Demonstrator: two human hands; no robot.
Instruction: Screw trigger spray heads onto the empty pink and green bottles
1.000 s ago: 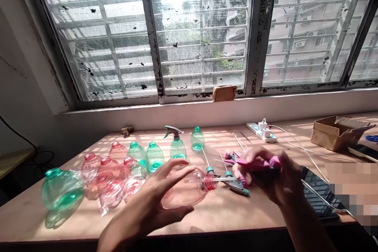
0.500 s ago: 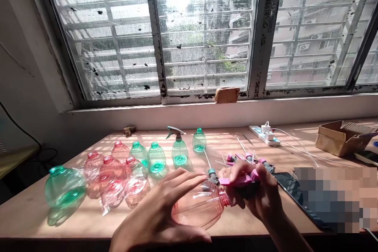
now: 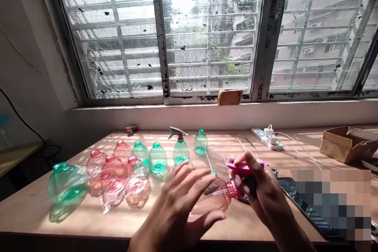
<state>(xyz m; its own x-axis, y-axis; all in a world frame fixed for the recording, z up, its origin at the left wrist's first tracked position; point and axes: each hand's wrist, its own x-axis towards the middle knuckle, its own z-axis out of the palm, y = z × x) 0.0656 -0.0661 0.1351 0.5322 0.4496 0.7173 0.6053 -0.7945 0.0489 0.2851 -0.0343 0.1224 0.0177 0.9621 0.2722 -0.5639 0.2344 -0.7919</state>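
A clear pink bottle [image 3: 222,201] lies on its side above the near table edge, its neck pointing right. My left hand [image 3: 180,201] is curved around its body, thumb below and fingers above. My right hand [image 3: 260,187] grips a pink spray trigger head [image 3: 240,168], with its collar against the bottle's neck. Part of the trigger head is hidden by my fingers. Just behind my left fingertips, another sprayer's teal collar [image 3: 213,173] and white tube [image 3: 208,160] show.
Several pink bottles [image 3: 110,171] and green bottles [image 3: 158,157] stand at left, one green bottle with a sprayer [image 3: 180,149] fitted. A dark phone [image 3: 304,204] lies right of my right hand. Farther back are a power strip [image 3: 267,139] and a cardboard box [image 3: 339,147].
The bottle and both hands have shifted slightly right in view. The trigger head's collar now meets the bottle's neck, and my right hand has turned around it.
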